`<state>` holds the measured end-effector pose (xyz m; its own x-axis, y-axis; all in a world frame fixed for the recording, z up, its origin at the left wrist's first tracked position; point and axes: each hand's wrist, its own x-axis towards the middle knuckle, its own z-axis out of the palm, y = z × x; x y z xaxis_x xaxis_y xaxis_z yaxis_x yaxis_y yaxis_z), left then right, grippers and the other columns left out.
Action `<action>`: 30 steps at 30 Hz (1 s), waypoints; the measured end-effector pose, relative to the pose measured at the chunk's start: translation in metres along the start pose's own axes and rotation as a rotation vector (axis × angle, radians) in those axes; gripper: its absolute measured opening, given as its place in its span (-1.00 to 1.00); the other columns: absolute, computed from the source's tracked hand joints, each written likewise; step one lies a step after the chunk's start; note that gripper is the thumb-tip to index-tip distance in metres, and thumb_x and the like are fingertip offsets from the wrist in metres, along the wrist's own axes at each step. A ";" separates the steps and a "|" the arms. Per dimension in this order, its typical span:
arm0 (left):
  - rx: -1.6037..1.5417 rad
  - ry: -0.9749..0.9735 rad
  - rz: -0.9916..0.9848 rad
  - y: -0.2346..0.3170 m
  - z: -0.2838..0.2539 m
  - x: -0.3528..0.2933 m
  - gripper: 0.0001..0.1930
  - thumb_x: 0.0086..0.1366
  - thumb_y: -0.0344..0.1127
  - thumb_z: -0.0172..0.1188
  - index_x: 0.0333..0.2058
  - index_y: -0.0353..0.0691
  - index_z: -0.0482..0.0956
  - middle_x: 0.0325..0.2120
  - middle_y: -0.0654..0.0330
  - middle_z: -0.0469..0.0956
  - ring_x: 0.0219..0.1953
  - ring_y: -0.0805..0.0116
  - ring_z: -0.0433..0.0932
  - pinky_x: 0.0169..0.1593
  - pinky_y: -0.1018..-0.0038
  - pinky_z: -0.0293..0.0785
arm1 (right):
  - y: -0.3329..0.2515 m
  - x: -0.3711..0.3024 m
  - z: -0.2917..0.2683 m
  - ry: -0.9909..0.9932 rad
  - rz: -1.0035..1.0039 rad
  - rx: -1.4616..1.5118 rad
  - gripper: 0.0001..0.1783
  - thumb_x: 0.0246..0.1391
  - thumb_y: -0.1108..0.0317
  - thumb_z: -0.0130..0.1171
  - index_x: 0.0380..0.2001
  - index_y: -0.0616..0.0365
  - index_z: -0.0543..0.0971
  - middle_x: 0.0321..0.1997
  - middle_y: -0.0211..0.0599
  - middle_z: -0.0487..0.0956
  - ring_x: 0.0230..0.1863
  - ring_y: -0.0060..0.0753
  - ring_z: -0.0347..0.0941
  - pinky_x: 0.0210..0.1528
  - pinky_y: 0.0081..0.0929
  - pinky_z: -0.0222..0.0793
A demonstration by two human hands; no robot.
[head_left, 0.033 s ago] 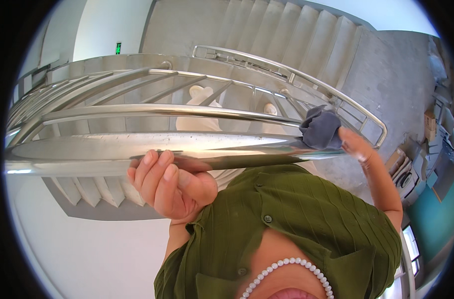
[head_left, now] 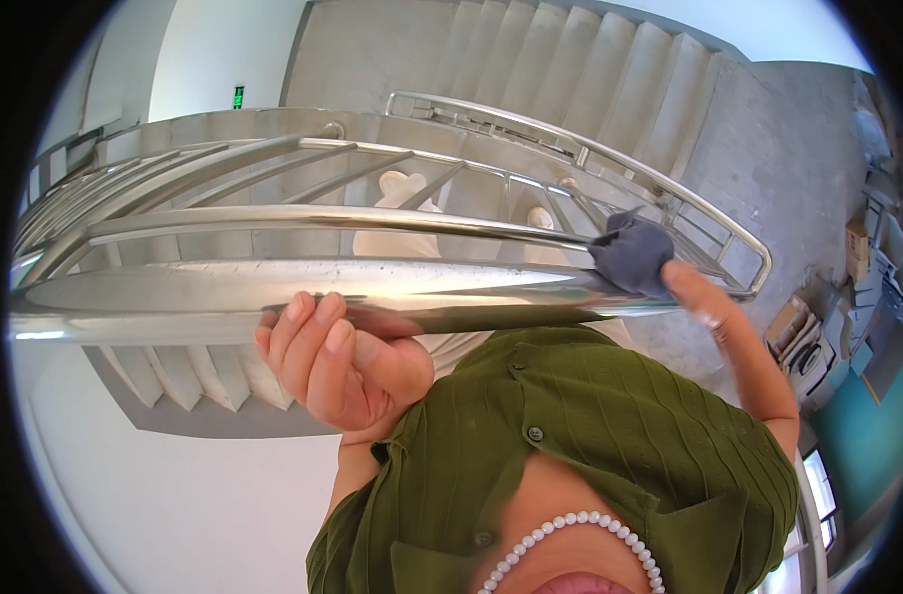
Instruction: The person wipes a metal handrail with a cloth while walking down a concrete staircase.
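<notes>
A thick polished steel handrail (head_left: 214, 287) runs across in front of me. Its metal mirrors my left hand and my green shirt. Toward its right end my right hand (head_left: 691, 289) presses a dark grey cloth (head_left: 634, 255) over the rail. Most of those fingers are hidden behind the cloth, and the hand is a little blurred. On the near side of the rail, left of centre, my left hand (head_left: 348, 366) has its fingers curled in toward the palm. Its fingertips lie against or just beside the rail; I cannot tell which. Nothing shows inside that hand.
Thinner steel bars (head_left: 343, 220) slope away beyond the handrail. Concrete stairs (head_left: 570, 74) rise at the back, with a second railing (head_left: 531, 124) before them. My feet (head_left: 402, 185) show between the bars. Cardboard boxes (head_left: 855, 249) and other clutter stand along the right wall.
My right hand and the grey cloth have slid slightly left along the handrail. My left hand stays in place.
</notes>
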<state>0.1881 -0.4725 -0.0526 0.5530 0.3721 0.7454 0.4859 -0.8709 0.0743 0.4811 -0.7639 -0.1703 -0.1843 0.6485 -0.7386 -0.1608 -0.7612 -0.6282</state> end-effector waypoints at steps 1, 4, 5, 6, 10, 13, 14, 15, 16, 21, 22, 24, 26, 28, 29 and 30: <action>-0.036 0.022 -0.002 0.002 0.002 0.002 -0.76 0.36 -0.45 -0.04 -0.02 -0.22 0.44 -0.12 0.06 0.60 0.02 0.12 0.56 0.37 0.08 0.30 | -0.006 0.006 0.008 -0.003 -0.107 -0.171 -0.62 0.38 0.13 0.09 0.04 0.19 0.59 0.12 -0.08 0.60 0.09 -0.10 0.53 0.18 -0.15 0.39; -0.077 0.037 -0.040 0.001 0.008 0.005 -0.77 0.35 -0.45 -0.02 -0.03 -0.19 0.44 -0.11 0.09 0.61 0.02 0.11 0.56 0.36 0.09 0.27 | -0.053 0.028 0.056 0.116 -0.670 -0.375 -0.77 0.32 0.25 0.15 -0.08 0.16 0.56 -0.05 0.01 0.58 0.00 0.14 0.51 0.04 0.02 0.38; -0.096 0.047 -0.036 0.001 0.007 0.003 -0.80 0.38 -0.42 -0.02 -0.04 -0.21 0.45 -0.12 0.06 0.62 0.02 0.08 0.58 0.36 0.05 0.28 | -0.063 0.033 0.061 0.088 -0.706 -0.412 -0.77 0.31 0.27 0.16 -0.08 0.17 0.56 -0.05 0.01 0.58 -0.01 0.19 0.48 0.04 0.02 0.38; -0.115 0.057 -0.032 0.001 0.006 0.001 -0.82 0.41 -0.39 -0.01 -0.06 -0.22 0.45 -0.13 0.04 0.62 0.02 0.05 0.59 0.36 0.01 0.28 | -0.073 0.039 0.062 0.059 -0.742 -0.451 -0.76 0.29 0.28 0.17 -0.08 0.18 0.56 -0.06 0.02 0.57 -0.02 0.24 0.46 0.04 0.03 0.38; -0.171 0.143 -0.003 0.003 0.011 0.000 -0.80 0.43 -0.30 -0.01 -0.09 -0.26 0.47 -0.17 0.01 0.65 -0.01 0.02 0.61 0.36 0.01 0.30 | -0.110 0.055 0.075 -0.049 -0.893 -0.574 -0.69 0.28 0.23 0.19 -0.03 0.20 0.57 0.01 0.03 0.56 0.01 0.28 0.45 0.08 0.02 0.39; -0.216 0.147 -0.014 0.000 0.009 0.003 -0.76 0.44 -0.23 0.00 -0.09 -0.25 0.48 -0.20 0.06 0.62 -0.05 0.05 0.61 0.34 0.04 0.29 | -0.161 0.091 0.105 -0.019 -1.117 -0.489 -0.54 0.36 0.05 0.12 0.05 0.23 0.57 0.08 -0.03 0.58 0.07 0.11 0.50 0.21 -0.12 0.39; -0.243 0.166 -0.016 0.000 0.009 0.003 -0.76 0.45 -0.21 -0.01 -0.09 -0.24 0.48 -0.22 0.08 0.61 -0.06 0.06 0.60 0.33 0.05 0.28 | -0.181 0.096 0.111 -0.164 -0.919 -0.224 -0.50 0.39 -0.02 0.08 0.06 0.23 0.57 0.03 -0.13 0.60 0.04 -0.10 0.51 0.17 -0.19 0.40; -0.269 0.183 -0.018 -0.001 0.008 0.002 -0.76 0.45 -0.20 -0.01 -0.09 -0.22 0.49 -0.23 0.10 0.60 -0.07 0.07 0.60 0.33 0.05 0.28 | -0.198 0.105 0.116 -0.273 -0.748 -0.074 -0.46 0.42 -0.08 0.04 0.05 0.23 0.58 -0.02 -0.22 0.61 0.00 -0.28 0.49 0.12 -0.27 0.40; -0.303 0.158 -0.036 -0.002 0.007 0.002 -0.77 0.45 -0.18 0.00 -0.10 -0.20 0.49 -0.25 0.13 0.58 -0.09 0.09 0.60 0.31 0.05 0.27 | -0.214 0.114 0.120 -0.343 -0.568 0.080 -0.41 0.44 -0.14 -0.01 0.05 0.24 0.58 -0.07 -0.31 0.62 -0.04 -0.45 0.47 0.07 -0.34 0.40; -0.390 0.158 -0.059 0.004 0.003 0.007 -0.90 0.29 -0.31 0.17 -0.23 -0.10 0.54 -0.35 0.26 0.61 -0.20 0.21 0.64 0.23 0.14 0.31 | -0.317 0.143 0.172 -0.237 -0.651 -0.065 -0.27 0.42 -0.28 -0.06 -0.21 0.29 0.64 -0.30 -0.31 0.61 -0.25 -0.51 0.44 -0.17 -0.42 0.38; -0.386 0.171 -0.073 0.003 0.005 0.007 -0.90 0.26 -0.33 0.19 -0.25 -0.10 0.55 -0.36 0.27 0.62 -0.21 0.22 0.64 0.23 0.16 0.31 | -0.347 0.147 0.185 -0.182 -0.732 -0.294 -0.25 0.40 -0.29 -0.05 -0.27 0.32 0.64 -0.34 -0.20 0.61 -0.29 -0.39 0.46 -0.19 -0.35 0.39; -0.380 0.201 -0.102 0.003 0.009 0.008 -0.89 0.17 -0.36 0.23 -0.30 -0.10 0.57 -0.39 0.28 0.63 -0.22 0.23 0.66 0.23 0.19 0.33 | -0.407 0.165 0.217 -0.045 -0.912 -0.582 -0.22 0.34 -0.33 0.00 -0.28 0.34 0.64 -0.38 -0.07 0.62 -0.31 -0.21 0.50 -0.20 -0.23 0.41; -0.366 0.234 -0.139 0.004 0.012 0.011 -0.90 0.10 -0.37 0.28 -0.36 -0.12 0.60 -0.41 0.28 0.63 -0.24 0.23 0.67 0.20 0.20 0.37 | -0.462 0.174 0.252 0.087 -1.090 -0.766 -0.16 0.25 -0.40 0.08 -0.22 0.37 0.64 -0.30 0.05 0.65 -0.23 -0.03 0.56 -0.14 -0.15 0.47; -0.367 0.234 -0.158 0.008 0.010 0.010 -0.88 0.05 -0.41 0.31 -0.38 -0.14 0.61 -0.41 0.26 0.63 -0.26 0.21 0.66 0.14 0.20 0.41 | -0.513 0.186 0.291 0.187 -1.251 -0.899 -0.07 0.15 -0.46 0.14 -0.16 0.43 0.64 -0.14 0.22 0.67 -0.10 0.11 0.63 -0.02 -0.10 0.51; -0.380 0.231 -0.148 0.010 0.011 0.013 -0.87 0.04 -0.42 0.32 -0.38 -0.14 0.61 -0.42 0.25 0.62 -0.27 0.21 0.66 0.12 0.21 0.42 | -0.542 0.197 0.302 0.256 -1.342 -0.909 -0.02 0.11 -0.49 0.17 -0.13 0.46 0.63 -0.06 0.27 0.68 -0.02 0.12 0.65 0.05 -0.09 0.51; -0.385 0.241 -0.151 0.013 0.012 0.018 -0.92 0.05 -0.43 0.30 -0.44 -0.17 0.58 -0.43 0.21 0.60 -0.30 0.22 0.65 0.11 0.21 0.47 | -0.570 0.207 0.314 0.333 -1.425 -0.950 -0.08 0.15 -0.43 0.16 -0.09 0.42 0.63 -0.04 0.26 0.67 -0.03 0.13 0.65 0.06 -0.08 0.52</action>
<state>0.2129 -0.4731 -0.0461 0.3003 0.4584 0.8365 0.2378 -0.8852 0.3998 0.2300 -0.1948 0.1116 -0.2070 0.8195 0.5343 0.5927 0.5396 -0.5979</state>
